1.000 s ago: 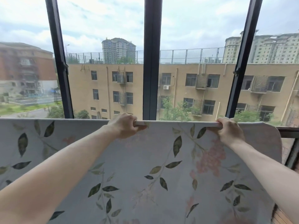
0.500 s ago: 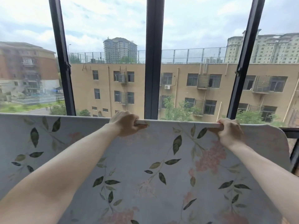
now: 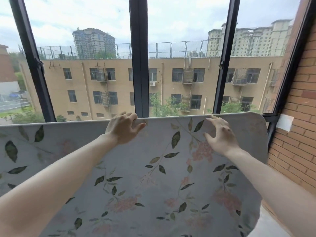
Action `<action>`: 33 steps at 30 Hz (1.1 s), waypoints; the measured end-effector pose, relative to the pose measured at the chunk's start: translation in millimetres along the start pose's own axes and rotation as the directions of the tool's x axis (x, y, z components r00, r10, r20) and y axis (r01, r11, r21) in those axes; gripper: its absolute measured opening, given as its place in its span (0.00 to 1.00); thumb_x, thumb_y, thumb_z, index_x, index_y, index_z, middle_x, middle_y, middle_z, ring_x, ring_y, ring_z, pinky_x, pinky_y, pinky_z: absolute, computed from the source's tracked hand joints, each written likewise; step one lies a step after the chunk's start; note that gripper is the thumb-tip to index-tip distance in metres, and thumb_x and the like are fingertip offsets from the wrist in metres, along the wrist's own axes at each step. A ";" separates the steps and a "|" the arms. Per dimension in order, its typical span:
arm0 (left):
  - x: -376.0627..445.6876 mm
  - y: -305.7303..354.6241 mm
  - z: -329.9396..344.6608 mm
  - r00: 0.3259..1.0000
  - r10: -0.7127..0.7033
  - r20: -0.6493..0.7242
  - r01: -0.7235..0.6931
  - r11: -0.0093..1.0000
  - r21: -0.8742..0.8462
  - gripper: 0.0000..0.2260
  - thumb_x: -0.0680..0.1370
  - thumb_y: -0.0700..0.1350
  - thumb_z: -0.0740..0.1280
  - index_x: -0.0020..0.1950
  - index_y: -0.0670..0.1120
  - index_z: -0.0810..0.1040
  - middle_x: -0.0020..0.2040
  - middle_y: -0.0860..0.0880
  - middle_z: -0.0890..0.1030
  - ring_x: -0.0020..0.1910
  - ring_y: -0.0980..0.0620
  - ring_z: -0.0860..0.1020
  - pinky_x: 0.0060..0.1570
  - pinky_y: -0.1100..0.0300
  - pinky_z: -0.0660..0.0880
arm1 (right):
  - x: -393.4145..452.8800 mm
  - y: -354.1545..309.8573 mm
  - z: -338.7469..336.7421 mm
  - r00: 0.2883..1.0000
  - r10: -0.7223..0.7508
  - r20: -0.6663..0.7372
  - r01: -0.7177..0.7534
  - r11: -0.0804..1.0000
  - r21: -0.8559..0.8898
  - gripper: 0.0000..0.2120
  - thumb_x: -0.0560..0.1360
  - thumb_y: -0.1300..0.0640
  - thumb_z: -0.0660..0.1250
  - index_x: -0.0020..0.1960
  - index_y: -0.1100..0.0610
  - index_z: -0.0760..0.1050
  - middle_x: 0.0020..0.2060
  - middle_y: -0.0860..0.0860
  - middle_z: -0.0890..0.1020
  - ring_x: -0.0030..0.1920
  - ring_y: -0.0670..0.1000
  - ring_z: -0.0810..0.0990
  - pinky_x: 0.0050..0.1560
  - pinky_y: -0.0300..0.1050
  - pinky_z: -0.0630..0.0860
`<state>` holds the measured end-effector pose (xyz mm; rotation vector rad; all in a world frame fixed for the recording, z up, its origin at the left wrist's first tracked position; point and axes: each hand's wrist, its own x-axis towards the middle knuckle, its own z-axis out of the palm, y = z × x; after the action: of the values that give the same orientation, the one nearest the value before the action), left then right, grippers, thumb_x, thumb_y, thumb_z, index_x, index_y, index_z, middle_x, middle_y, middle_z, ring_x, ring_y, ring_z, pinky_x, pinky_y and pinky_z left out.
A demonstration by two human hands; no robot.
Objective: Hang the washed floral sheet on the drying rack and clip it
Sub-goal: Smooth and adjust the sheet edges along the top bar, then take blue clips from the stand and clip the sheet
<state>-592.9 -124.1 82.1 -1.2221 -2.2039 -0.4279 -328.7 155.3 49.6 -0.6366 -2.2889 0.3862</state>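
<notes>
**Inspector A:** Position of the floral sheet [image 3: 136, 168]?

**Inspector B:** Draped over a horizontal bar, presumably the drying rack's top rail, which is hidden under the fold. The near side hangs toward the person and fills the lower view. The fold line runs from the left edge of the view to a rounded corner at the right, near the brick wall [image 3: 297, 134].

**Inspector A:** Hands?

**Inspector B:** The left hand [image 3: 123, 130] grips the fold, fingers curled over the top and thumb pressing the near face. The right hand [image 3: 220, 135] is released: fingers spread and relaxed, just off or barely brushing the cloth below the fold. Contact cannot be confirmed.

**Inspector A:** Step in hand?

**Inspector B:** In my judgement, hanging is nearly complete and the cloth is being evened along the rail. No clip is in view, so clipping is not yet done. The next move calls for fetching clips while one hand steadies the fold.

**Inspector A:** Clearances?

**Inspector B:** The window frame [image 3: 140, 65] stands close behind the fold. The right corner sits near the wall, so little room remains there. Leftward the fold continues out of view.
</notes>
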 end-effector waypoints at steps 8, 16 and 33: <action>-53.1 86.1 6.7 0.952 0.301 -0.052 -0.303 0.912 -0.277 0.19 0.80 0.60 0.63 0.66 0.51 0.78 0.68 0.53 0.77 0.69 0.48 0.73 0.71 0.50 0.66 | -118.2 -19.6 -16.0 0.989 0.123 0.079 -0.127 0.991 0.045 0.27 0.79 0.53 0.72 0.76 0.46 0.69 0.77 0.45 0.68 0.78 0.49 0.63 0.76 0.47 0.62; -132.5 196.7 40.9 0.846 0.522 0.105 -0.411 0.766 -0.495 0.17 0.81 0.61 0.60 0.65 0.56 0.77 0.67 0.58 0.73 0.66 0.52 0.72 0.65 0.57 0.67 | -253.0 14.8 -58.5 0.926 0.369 0.083 -0.375 0.923 0.087 0.27 0.78 0.51 0.72 0.74 0.42 0.68 0.74 0.36 0.68 0.75 0.42 0.66 0.76 0.46 0.65; -203.7 515.9 99.9 0.641 0.727 0.246 -0.319 0.544 -0.776 0.15 0.81 0.57 0.67 0.67 0.60 0.74 0.70 0.62 0.69 0.68 0.57 0.69 0.66 0.60 0.69 | -484.6 192.5 -220.8 0.569 0.816 -0.098 -0.795 0.577 0.185 0.19 0.79 0.51 0.72 0.66 0.37 0.73 0.65 0.33 0.73 0.68 0.40 0.71 0.72 0.49 0.71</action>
<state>-103.8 66.9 -122.7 -2.6672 -1.9151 -0.7078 192.5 70.8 -154.8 -1.5978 -1.6435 0.8535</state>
